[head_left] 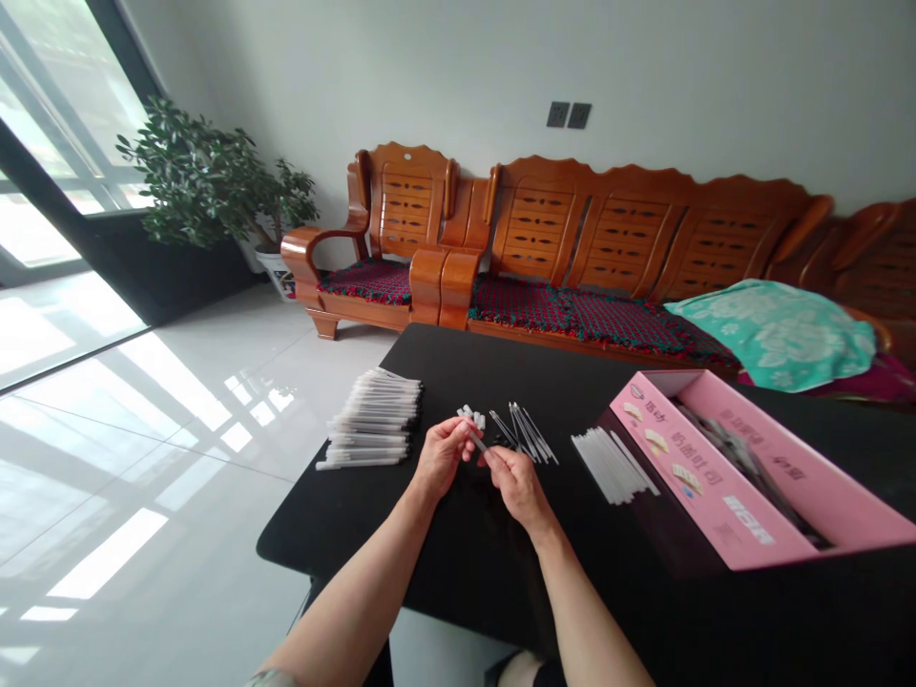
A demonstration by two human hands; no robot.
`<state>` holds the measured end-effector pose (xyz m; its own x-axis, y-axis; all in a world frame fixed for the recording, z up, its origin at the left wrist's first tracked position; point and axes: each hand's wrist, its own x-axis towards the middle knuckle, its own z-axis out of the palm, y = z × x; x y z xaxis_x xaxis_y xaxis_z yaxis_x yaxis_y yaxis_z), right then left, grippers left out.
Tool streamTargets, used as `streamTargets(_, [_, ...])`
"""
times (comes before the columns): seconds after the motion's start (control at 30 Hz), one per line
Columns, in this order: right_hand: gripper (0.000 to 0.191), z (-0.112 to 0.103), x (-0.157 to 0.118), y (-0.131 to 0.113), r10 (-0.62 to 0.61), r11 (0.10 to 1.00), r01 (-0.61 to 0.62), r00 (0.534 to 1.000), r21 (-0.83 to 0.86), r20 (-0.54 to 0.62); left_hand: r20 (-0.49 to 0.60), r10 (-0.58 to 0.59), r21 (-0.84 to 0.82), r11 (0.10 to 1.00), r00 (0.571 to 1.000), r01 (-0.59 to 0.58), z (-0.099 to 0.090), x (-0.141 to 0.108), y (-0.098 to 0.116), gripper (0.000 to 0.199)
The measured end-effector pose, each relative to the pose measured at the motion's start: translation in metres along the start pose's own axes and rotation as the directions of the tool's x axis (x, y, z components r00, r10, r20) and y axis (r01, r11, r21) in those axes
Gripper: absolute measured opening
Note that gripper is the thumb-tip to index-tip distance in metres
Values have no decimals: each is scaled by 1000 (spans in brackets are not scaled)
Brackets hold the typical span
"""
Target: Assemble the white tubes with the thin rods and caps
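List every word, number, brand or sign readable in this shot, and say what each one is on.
Printed characters on the pink cardboard box's outer panel: dark, too small and blurred to read.
Characters on the box's inner pink lid: too blurred to read.
White label at the low end of the outer panel: too blurred to read.
No text can be quoted with confidence.
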<state>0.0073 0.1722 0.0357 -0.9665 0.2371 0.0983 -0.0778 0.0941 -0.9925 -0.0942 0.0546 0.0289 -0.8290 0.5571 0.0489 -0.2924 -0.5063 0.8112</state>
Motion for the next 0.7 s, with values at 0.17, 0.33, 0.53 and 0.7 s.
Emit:
streamTargets(0.17, [48, -3, -3, 4, 186, 948, -249, 939, 199, 289, 90, -71, 8, 997, 993, 71, 0, 0, -3, 33])
streamTargets(0.33, [39, -3, -2, 5, -23, 984, 29, 999, -175, 32, -22, -3, 1, 1000, 1000, 3, -3, 6, -5, 33])
streamTargets(0.53, [37, -14, 0, 14, -325, 712, 121, 930, -691, -172, -179, 138, -8, 990, 974, -141, -11, 11, 1, 31])
streamTargets(0.7, [44, -39, 3, 20, -338, 752, -18, 847, -659, -409, -112, 160, 290, 949, 981, -121, -7, 6, -5, 37])
